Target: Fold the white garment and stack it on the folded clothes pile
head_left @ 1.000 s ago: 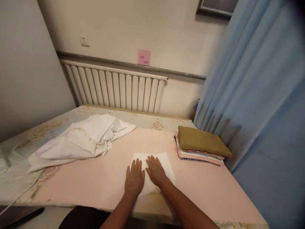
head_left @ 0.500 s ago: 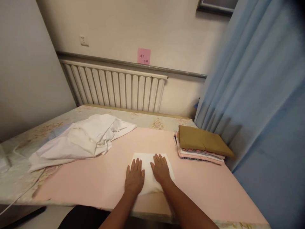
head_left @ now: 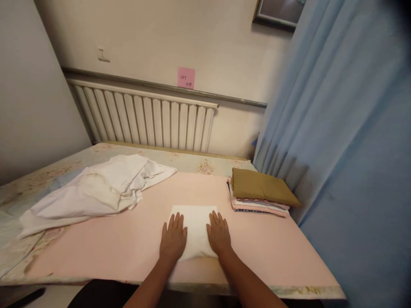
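Note:
A white folded cloth (head_left: 196, 233) lies flat on the pink sheet (head_left: 128, 248), close to the table's front edge. My left hand (head_left: 173, 239) rests palm down on the cloth's left side, its fingers stretched away from me. On the right side, my right hand (head_left: 218, 235) also lies flat, fingers pointing forward. Both palms hide the side edges of the cloth. Its far edge looks straight, while the near edge is slightly wavy.
To the left sits a crumpled heap of white cloth (head_left: 112, 184). A stack of folded fabrics with an olive-brown piece (head_left: 263, 186) on top stands at the right, beside a blue curtain (head_left: 321, 128). Behind the table are a radiator (head_left: 144, 115) and a wall.
My right hand has shifted outward to the cloth's right edge, widening the gap between my hands. My left hand stays on the left side. The whole view has turned slightly to the right.

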Demonstrator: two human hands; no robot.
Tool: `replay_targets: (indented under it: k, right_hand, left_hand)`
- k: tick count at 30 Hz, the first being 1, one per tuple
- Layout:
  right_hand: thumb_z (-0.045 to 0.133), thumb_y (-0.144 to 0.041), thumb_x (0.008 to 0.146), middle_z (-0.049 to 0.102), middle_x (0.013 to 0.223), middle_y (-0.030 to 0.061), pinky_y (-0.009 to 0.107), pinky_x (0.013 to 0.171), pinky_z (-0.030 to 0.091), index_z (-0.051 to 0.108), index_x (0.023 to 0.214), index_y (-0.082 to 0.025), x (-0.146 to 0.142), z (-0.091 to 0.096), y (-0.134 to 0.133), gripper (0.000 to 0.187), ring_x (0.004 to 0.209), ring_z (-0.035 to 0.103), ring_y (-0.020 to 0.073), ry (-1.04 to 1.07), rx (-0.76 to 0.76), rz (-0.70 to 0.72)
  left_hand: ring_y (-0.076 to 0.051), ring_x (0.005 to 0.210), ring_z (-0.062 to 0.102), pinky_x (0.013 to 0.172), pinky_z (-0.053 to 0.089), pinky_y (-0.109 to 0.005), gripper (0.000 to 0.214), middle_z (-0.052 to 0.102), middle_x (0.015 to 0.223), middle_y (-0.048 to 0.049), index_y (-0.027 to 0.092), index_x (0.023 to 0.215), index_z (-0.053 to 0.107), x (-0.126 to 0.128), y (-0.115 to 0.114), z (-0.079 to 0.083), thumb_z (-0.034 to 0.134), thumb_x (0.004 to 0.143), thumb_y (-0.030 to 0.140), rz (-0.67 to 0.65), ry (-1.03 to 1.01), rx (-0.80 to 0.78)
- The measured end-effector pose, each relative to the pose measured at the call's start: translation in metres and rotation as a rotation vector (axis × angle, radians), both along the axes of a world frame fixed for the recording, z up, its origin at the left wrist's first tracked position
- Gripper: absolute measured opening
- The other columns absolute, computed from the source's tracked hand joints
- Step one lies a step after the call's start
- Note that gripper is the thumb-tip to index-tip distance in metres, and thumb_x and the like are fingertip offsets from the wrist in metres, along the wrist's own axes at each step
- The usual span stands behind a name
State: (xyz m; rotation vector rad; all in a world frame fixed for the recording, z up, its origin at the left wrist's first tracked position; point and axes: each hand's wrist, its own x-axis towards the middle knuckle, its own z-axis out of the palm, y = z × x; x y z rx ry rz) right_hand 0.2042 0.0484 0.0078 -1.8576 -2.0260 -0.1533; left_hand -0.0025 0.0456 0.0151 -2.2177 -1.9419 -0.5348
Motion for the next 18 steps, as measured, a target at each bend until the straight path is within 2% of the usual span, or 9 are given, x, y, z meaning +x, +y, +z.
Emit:
replay_targets:
  k: [10,18]
  right_hand:
    - [0.036,-0.032,0.097,0.037,0.152,0.0054,0.046,0.114,0.024,0.046,0.142,-0.020,0.001,0.004,-0.010,0.048,0.142,0.030,0.0262,0.012,0.003,-0.014]
    - [0.036,-0.032,0.097,0.038,0.152,0.0069,0.045,0.114,0.024,0.047,0.141,-0.018,0.004,-0.001,-0.014,0.048,0.142,0.031,0.0267,0.021,0.016,-0.003]
  left_hand:
    - [-0.028,0.142,0.032,0.112,0.026,-0.053,0.052,0.040,0.152,-0.0097,0.019,0.143,0.045,-0.001,0.000,-0.001,0.031,0.095,0.032,-0.008,0.000,0.018]
    - [-0.027,0.141,0.032,0.112,0.027,-0.051,0.052,0.041,0.151,-0.0096,0.017,0.143,0.044,-0.002,0.001,-0.002,0.032,0.095,0.032,-0.004,0.028,0.015]
